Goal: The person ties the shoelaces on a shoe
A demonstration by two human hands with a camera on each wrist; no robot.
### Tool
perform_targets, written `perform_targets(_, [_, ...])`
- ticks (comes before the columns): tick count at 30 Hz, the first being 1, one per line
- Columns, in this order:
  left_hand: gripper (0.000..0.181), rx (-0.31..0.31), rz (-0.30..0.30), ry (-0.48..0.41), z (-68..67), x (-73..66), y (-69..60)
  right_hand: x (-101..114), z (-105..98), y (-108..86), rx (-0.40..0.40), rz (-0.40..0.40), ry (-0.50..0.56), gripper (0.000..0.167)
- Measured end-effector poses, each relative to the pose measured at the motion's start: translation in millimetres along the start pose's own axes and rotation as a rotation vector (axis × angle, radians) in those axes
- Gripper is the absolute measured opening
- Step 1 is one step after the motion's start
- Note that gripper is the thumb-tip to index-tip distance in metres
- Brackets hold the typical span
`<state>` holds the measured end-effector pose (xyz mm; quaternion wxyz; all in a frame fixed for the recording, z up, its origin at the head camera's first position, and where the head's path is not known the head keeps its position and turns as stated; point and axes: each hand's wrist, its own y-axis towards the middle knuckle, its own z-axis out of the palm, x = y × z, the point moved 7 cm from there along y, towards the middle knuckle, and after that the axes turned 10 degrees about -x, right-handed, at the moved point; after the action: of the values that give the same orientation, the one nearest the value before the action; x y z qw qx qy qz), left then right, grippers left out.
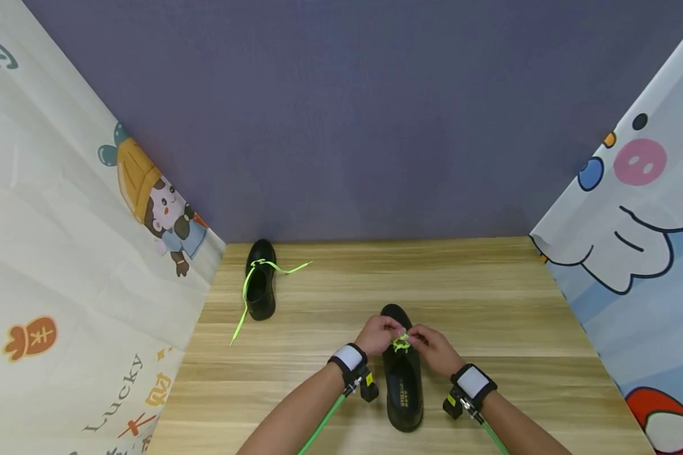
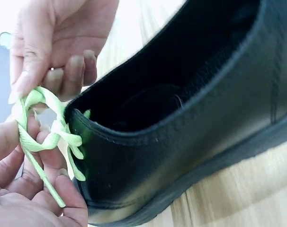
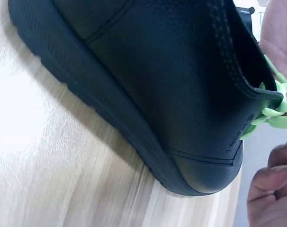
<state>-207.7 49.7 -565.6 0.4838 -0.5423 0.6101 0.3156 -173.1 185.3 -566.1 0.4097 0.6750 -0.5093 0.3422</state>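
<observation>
A black shoe point(image 1: 403, 398) stands upright on the floor with its toe pointing away from me, its bright green shoelace point(image 1: 401, 345) bunched at the throat. My left hand point(image 1: 377, 335) pinches the lace from the left side. From the right, my right hand point(image 1: 432, 349) pinches it as well. In the left wrist view the lace point(image 2: 51, 140) bends into loops between the fingertips, and one tipped end hangs across the left hand point(image 2: 15, 196). The right hand point(image 2: 65, 33) is above it there. The right wrist view cuts off part of the right hand point(image 3: 271, 198) beside the shoe point(image 3: 181, 94).
A second black shoe point(image 1: 260, 297) stands farther back on the left, its green lace ends point(image 1: 287, 270) spread loose to both sides. Wood-patterned flooring point(image 1: 489, 297) lies under both shoes. A dark wall point(image 1: 341, 126) rises behind, with printed sheets point(image 1: 45, 240) at the sides.
</observation>
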Motion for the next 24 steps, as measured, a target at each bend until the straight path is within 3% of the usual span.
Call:
perform_targets(9, [0.014,-0.009,0.053,0.063,-0.2,-3.3,1.4,-1.0,0.1,2.3,0.087,0.037,0.123,0.012])
perform_targets(13, [0.014,-0.027,0.049,0.059,-0.5,-4.3,-0.5,-3.1,0.1,3.0,0.081,0.053,0.105,0.007])
perform_targets(18, [0.014,-0.036,0.053,0.046,-0.1,-4.1,-3.8,-4.6,0.5,2.8,0.037,0.089,0.067,0.012])
perform_targets(24, [0.014,-0.036,0.079,0.056,0.5,-3.2,-2.9,-1.3,-0.4,1.7,-0.075,0.106,0.003,0.012])
